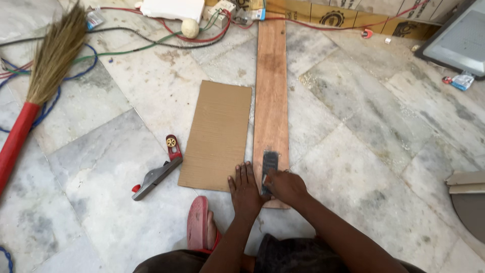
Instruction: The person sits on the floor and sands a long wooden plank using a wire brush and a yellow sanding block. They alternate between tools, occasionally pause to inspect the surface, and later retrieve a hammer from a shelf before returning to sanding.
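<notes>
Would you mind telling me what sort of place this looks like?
Probably a room under carpentry or fit-out work: a long brown wooden plank lies on the grey marble floor, a grey hand plane with red fittings beside it, and loose coloured cables.

Under my right hand (286, 185) lies a flat grey metal rasp with a toothed face (269, 169), set lengthwise on the near end of a long reddish-brown wooden plank (271, 86). The plank runs straight away from me across the marble floor (my left hand (245, 189) presses flat at its near left edge).
</notes>
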